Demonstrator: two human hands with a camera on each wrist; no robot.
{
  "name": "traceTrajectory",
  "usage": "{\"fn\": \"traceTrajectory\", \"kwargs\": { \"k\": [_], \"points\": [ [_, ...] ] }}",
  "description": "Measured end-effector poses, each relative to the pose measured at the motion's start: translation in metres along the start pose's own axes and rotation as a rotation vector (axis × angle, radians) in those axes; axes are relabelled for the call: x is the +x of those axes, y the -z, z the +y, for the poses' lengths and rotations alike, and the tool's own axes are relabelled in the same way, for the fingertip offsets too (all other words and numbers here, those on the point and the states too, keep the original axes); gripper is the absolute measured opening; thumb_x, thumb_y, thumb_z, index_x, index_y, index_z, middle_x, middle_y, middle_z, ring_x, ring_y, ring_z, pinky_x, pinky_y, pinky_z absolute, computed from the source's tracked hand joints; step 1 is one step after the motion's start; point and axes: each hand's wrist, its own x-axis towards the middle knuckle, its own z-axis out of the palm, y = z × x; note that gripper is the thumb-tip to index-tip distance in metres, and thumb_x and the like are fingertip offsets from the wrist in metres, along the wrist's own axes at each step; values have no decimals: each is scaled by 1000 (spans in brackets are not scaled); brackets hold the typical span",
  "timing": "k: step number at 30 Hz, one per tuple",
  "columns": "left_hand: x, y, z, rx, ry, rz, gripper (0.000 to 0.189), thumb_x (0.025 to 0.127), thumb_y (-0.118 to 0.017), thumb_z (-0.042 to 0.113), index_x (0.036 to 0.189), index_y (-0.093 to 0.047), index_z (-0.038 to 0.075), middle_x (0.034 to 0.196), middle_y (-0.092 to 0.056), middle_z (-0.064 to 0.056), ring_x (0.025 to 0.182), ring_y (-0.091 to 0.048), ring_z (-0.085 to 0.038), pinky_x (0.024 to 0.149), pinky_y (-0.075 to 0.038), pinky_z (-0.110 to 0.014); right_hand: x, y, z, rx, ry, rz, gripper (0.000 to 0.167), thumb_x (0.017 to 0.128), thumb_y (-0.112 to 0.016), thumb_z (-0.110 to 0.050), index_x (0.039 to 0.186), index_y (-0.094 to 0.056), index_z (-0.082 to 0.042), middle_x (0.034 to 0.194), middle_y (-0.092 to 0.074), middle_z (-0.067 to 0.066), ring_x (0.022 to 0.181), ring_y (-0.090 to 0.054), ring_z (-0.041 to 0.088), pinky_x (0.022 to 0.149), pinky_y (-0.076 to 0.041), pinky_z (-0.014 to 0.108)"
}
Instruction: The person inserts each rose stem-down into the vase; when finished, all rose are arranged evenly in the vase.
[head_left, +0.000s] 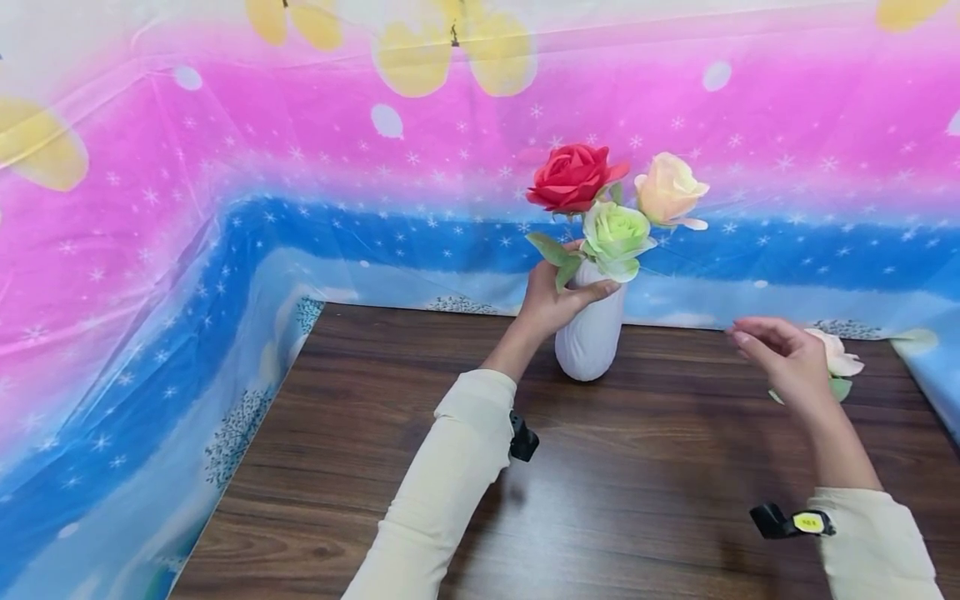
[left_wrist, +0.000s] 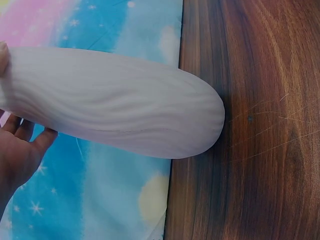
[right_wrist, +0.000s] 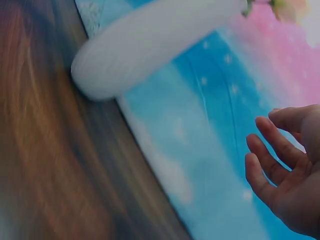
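A white vase (head_left: 590, 333) with wavy ridges stands upright near the table's back edge. It holds a red rose (head_left: 573, 177), a green rose (head_left: 618, 233) and a pale peach rose (head_left: 670, 189). My left hand (head_left: 551, 296) grips the vase near its top, thumb in front; in the left wrist view the fingers (left_wrist: 46, 140) touch its side. To the right of the vase, my right hand (head_left: 795, 362) hovers with loosely bent fingers and nothing in them. Partly hidden behind that hand lies another pale rose (head_left: 842, 357) with green leaves.
The dark wooden table (head_left: 637, 500) ends at the back against a hanging cloth (head_left: 337, 150) printed in pink and blue. Small black cameras sit on both wrists, over cream sleeves (head_left: 450, 475).
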Motion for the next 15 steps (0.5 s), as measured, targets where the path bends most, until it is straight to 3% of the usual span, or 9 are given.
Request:
{"fn": "traceTrajectory", "kwargs": {
  "k": [5,9,12,15],
  "points": [
    [0,-1,-1,-9,7,6,67,82,-86,20,143,-59,11,142,-65,-7,133,-61,-22,110,-52,-38,-25,32,32,-62,-83,126,20,99,-64,-9,110,-72,-24,95,-71,-31,85,-66,-16,73,-53,3],
    [0,-1,0,1,2,0,68,83,-86,21,143,-58,10,142,-64,-8,134,-61,-22,110,-52,-36,-43,55,59,40,-205,309,24,96,-65,0,101,-74,-22,86,-72,-28,78,-66,-14,68,-53,3],
    [0,0,0,1,-2,4,68,82,-86,20,143,-58,11,142,-64,-8,133,-61,-22,110,-52,-36,-53,67,76,-100,-299,433,26,97,-64,-3,98,-73,-27,79,-65,-35,76,-60,-19,67,-48,0],
    [-1,0,0,2,-3,4,68,82,-86,20,143,-58,11,142,-65,-8,133,-61,-22,110,-52,-36,-62,77,90,-360,-394,508,18,99,-64,-13,103,-73,-28,75,-50,-46,76,-47,-25,69,-39,-1]
  ]
}}
